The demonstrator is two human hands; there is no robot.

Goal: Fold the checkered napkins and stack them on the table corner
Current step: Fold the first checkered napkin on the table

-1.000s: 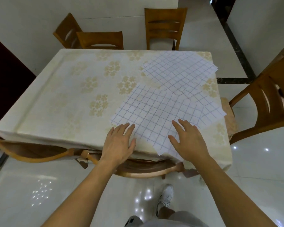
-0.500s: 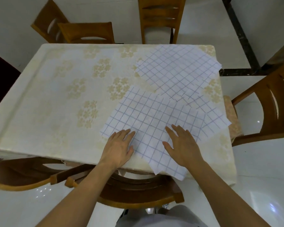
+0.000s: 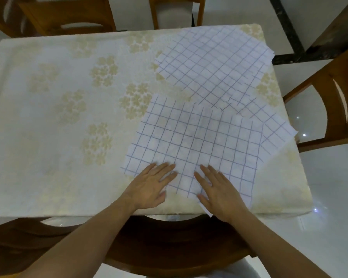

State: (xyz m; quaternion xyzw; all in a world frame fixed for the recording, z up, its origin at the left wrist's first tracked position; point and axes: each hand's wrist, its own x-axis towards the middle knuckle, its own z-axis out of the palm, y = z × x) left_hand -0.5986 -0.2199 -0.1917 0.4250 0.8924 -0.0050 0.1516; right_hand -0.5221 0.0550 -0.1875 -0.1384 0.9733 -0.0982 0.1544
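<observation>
So you're basically at the start here. Nothing looks folded yet and there's no stack on any table corner, so every fold and all the stacking is still ahead of you, as far as I can tell.

Closest to you, both hands are flat and released, gripping nothing. Your left hand [image 3: 152,184] rests with fingers straight on the near-left corner of the nearest napkin [image 3: 197,143], half on the tablecloth [image 3: 48,121]. Your right hand [image 3: 219,191] presses palm-down on that napkin's near edge, close to the table's near edge, where a bit of the napkin pokes out past the edge.

That napkin is a thin, limp white sheet with a blue grid, roughly square, lying open and mostly flat with a faint crease down the middle. It sits at the near-right part of the table.

Tucked under its right side is a second napkin [image 3: 273,129], same check, with a corner reaching the table's right edge. Further back, a far napkin [image 3: 215,65] lies spread at the far-right corner, possibly more than one layer, hard to tell.

The tablecloth is cream with pale gold flower clusters, smooth looking. Wooden chairs [image 3: 329,101] ring the table on glossy floor tile.
</observation>
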